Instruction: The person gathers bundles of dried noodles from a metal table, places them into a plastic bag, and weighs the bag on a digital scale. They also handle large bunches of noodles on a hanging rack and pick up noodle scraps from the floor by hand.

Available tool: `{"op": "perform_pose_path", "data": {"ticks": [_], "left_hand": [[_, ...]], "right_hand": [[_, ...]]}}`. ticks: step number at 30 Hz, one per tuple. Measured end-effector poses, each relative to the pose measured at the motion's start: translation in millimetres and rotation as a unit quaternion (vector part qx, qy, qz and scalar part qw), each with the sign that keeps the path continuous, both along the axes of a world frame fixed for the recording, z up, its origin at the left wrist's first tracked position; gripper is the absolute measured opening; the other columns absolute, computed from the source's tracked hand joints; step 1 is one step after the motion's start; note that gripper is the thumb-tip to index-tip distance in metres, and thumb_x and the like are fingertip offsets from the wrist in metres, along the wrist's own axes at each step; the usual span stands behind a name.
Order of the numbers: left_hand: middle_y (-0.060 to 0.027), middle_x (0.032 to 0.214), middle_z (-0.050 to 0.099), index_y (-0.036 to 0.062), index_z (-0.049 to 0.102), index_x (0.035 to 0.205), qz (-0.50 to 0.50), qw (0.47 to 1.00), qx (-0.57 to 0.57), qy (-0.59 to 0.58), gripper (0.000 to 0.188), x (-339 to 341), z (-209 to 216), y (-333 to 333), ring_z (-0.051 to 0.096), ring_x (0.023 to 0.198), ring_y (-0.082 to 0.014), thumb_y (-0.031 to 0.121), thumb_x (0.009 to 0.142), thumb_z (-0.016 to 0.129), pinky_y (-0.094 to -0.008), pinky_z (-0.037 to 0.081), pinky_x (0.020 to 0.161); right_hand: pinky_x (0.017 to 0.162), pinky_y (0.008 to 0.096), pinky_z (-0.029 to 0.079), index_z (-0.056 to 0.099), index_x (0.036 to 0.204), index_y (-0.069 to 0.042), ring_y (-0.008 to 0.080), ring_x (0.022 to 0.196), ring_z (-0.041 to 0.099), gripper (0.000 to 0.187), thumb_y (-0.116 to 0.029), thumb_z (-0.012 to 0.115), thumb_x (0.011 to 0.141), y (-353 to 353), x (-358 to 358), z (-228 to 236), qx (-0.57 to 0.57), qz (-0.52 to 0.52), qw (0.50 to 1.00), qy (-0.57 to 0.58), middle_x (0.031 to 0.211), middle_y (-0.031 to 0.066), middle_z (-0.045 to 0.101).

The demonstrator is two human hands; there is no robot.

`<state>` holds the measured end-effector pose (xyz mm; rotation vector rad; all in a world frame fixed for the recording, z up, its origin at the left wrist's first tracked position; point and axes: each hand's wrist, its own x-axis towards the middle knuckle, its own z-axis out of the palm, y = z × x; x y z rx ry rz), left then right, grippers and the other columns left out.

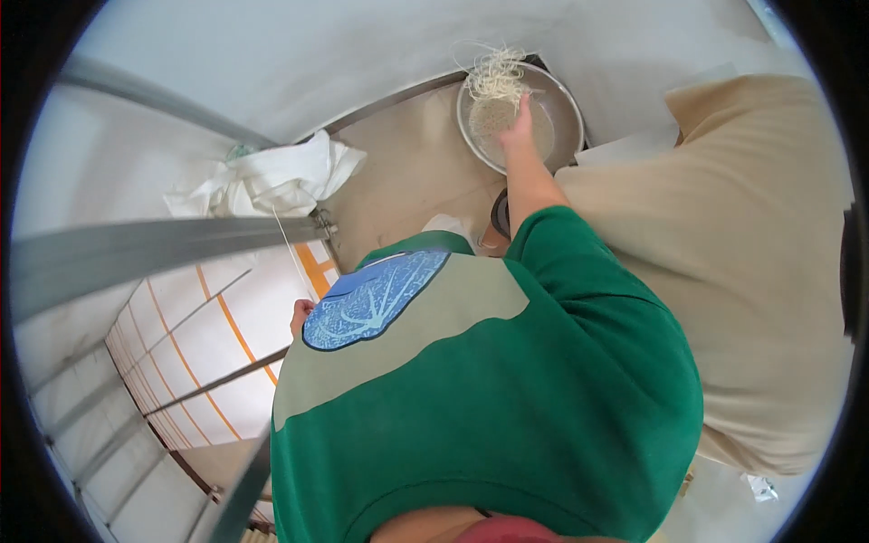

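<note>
At the far right, my right arm reaches down over a round metal basin. My right hand is closed at the lower end of a tangled bundle of pale strings, which spreads over the basin's far rim. Its fingers are partly turned from view. On the left, my left hand shows just past the edge of my green shirt, its fingers curled. A thin white string runs down to that hand from near the metal bar. The shirt hides the rest of the left hand and arm.
A grey metal bar crosses at the left, with a crumpled white sack behind it. Beige cloth covers a large shape on the right. White sheeting with orange stripes lies lower left. A pale wall stands behind the basin.
</note>
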<state>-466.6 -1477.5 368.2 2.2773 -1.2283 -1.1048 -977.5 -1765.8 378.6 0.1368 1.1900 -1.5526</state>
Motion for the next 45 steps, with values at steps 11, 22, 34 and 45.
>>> {"op": "perform_pose_path", "data": {"ticks": [11, 22, 34, 45], "left_hand": [[-0.0165, 0.068, 0.059, 0.0028, 0.053, 0.084, -0.364, 0.930, -0.045, -0.026, 0.021, -158.1, 110.2, -470.6, 0.060, 0.065, -0.0303, 0.023, 0.079, 0.054, -0.0367, 0.046, 0.059], [-0.0186, 0.073, 0.060, 0.0032, 0.054, 0.079, -0.721, 0.685, -0.102, -0.019, 0.021, -472.0, 101.9, -674.7, 0.058, 0.072, -0.0358, 0.024, 0.076, 0.053, -0.0425, 0.045, 0.065], [-0.0196, 0.070, 0.061, 0.0008, 0.062, 0.068, -0.839, 0.510, -0.170, 0.082, 0.026, -823.0, -12.8, -742.7, 0.058, 0.065, -0.0324, 0.024, 0.077, 0.053, -0.0410, 0.045, 0.059], [-0.0136, 0.137, 0.036, 0.0022, 0.034, 0.134, -0.670, 0.599, 0.300, 0.320, 0.065, -866.9, 16.4, -660.1, 0.034, 0.125, -0.0288, 0.047, 0.088, 0.041, -0.0385, 0.024, 0.105]], "right_hand": [[0.047, 0.0272, 0.041, 0.060, 0.098, -0.010, 0.0139, 0.060, 0.054, 0.028, -0.027, 0.065, 0.076, -82.2, -75.5, -39.6, 0.271, 0.304, 0.893, 0.190, 0.077, 0.0017, 0.057], [0.058, 0.0249, 0.045, 0.060, 0.105, -0.005, 0.0110, 0.068, 0.056, 0.033, -0.023, 0.065, 0.079, -120.9, -121.9, 7.0, 0.120, 0.077, 0.939, 0.313, 0.082, 0.0029, 0.061], [0.073, 0.0248, 0.044, 0.057, 0.112, -0.007, 0.0112, 0.082, 0.053, 0.031, -0.020, 0.060, 0.084, -55.5, -12.4, 65.2, 0.220, -0.207, 0.915, 0.268, 0.094, 0.0035, 0.059], [0.062, 0.0232, 0.042, 0.059, 0.106, -0.011, 0.0087, 0.075, 0.054, 0.026, -0.024, 0.061, 0.084, 18.0, 207.5, 0.1, 0.332, -0.467, 0.820, 0.012, 0.085, -0.0016, 0.059]]}}
